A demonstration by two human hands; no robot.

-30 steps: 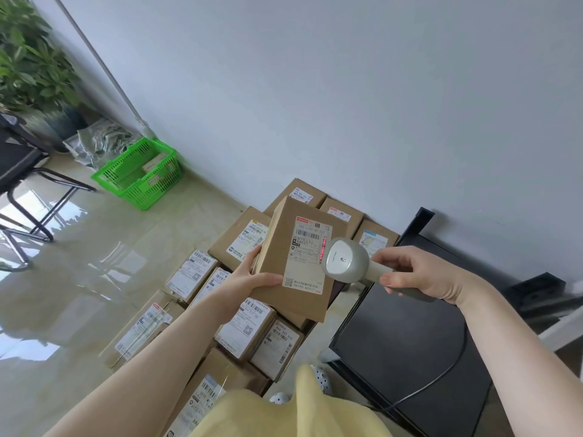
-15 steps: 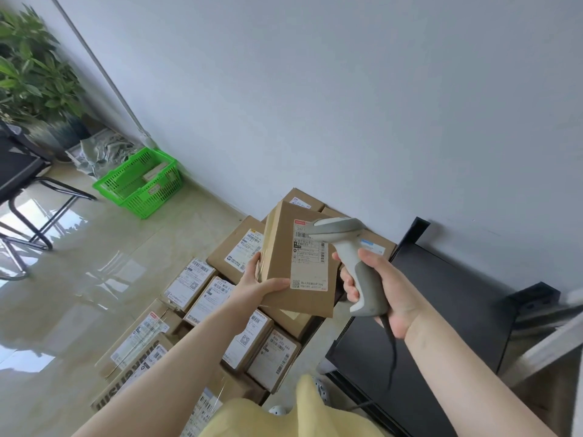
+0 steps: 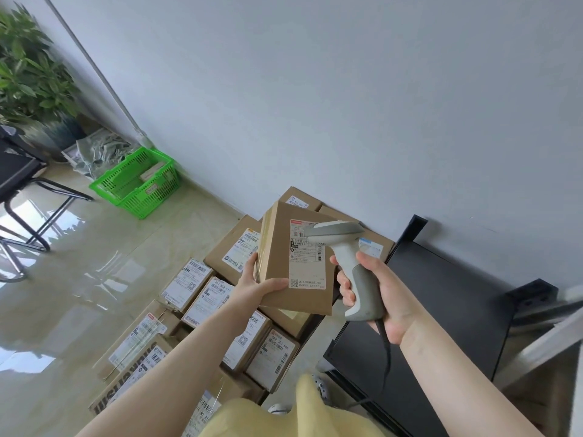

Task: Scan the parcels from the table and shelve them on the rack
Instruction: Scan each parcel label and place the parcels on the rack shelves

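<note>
My left hand (image 3: 256, 285) grips a brown cardboard parcel (image 3: 277, 263) by its lower left corner and holds it upright, white shipping label facing me. In my right hand (image 3: 383, 294) is the handle of a grey barcode scanner (image 3: 347, 257). The scanner's head sits in front of the label's upper right part and points left. Its dark cable hangs down from the handle. Below lie several more labelled parcels (image 3: 202, 298) spread on the floor.
A black table (image 3: 441, 310) stands at the right, against the grey wall. A green basket (image 3: 138, 181) holding small boxes sits on the floor at the left, near a potted plant (image 3: 28, 80) and a black chair (image 3: 19, 184). The floor is glossy tile.
My right hand has turned the scanner from pointing head-on at the label to an upright pistol hold, and drawn it slightly down and right. The parcel has stayed nearly in place.
</note>
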